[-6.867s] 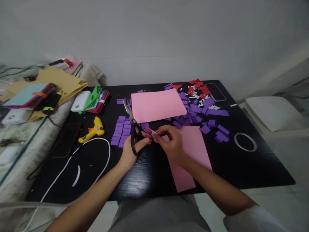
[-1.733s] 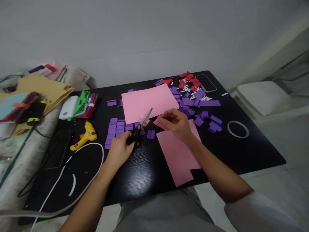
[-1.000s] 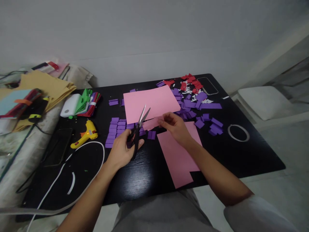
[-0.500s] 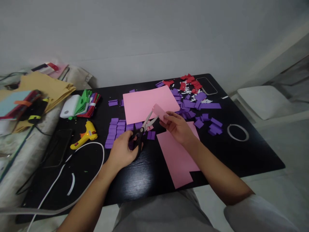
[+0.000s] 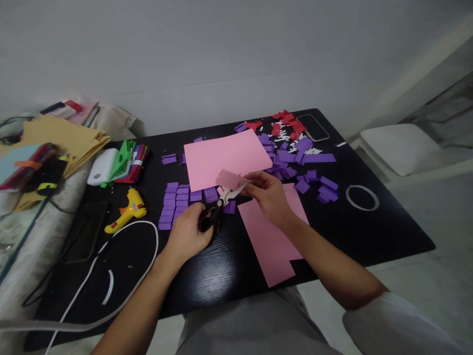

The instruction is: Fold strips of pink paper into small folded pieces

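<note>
My left hand [image 5: 190, 230]: fingers curled through the handles of the scissors [image 5: 221, 202], blades parted and pointing toward my other hand; my right hand [image 5: 266, 195]: thumb and fingers pinched nearly closed on one end of the pink strip [image 5: 229, 179], which is held above the table [image 5: 384, 241] at the blades; beyond it, the upper sheet [image 5: 227, 155], pink, lying flat; below my right hand, the lower sheet [image 5: 269, 236], pink, a notch at its near right corner; to the left, purple pieces [image 5: 170, 204] in rows; to the right, a loose purple heap [image 5: 286, 160], with red scraps [image 5: 288, 121] and white bits [image 5: 283, 134] behind; at far left, a yellow glue gun [image 5: 129, 211], beside a white cord [image 5: 157, 241]; at right, a ring [image 5: 362, 197], flat.
</note>
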Demonstrator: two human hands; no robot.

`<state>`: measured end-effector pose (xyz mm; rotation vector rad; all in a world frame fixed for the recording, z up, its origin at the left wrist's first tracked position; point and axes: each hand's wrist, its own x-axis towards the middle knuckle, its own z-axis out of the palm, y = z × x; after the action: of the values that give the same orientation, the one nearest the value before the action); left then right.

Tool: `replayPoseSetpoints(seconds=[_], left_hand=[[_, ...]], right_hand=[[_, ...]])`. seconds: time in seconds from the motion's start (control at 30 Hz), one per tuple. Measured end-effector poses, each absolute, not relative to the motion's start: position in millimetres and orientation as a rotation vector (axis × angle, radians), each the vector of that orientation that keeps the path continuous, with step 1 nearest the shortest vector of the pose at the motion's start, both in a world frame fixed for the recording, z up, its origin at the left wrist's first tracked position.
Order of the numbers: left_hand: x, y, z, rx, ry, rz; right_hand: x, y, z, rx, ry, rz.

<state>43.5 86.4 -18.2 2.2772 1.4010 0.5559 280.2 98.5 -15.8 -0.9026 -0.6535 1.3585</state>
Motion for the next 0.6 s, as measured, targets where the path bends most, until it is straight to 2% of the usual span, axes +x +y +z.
replayPoseSetpoints(seconds=[0.6], left_hand=[[42.0, 87.9, -19.4, 2.187, 1.430, 0.526]], right_hand=[[280.2, 96.2, -14.1, -0.939, -0.667, 1.355]])
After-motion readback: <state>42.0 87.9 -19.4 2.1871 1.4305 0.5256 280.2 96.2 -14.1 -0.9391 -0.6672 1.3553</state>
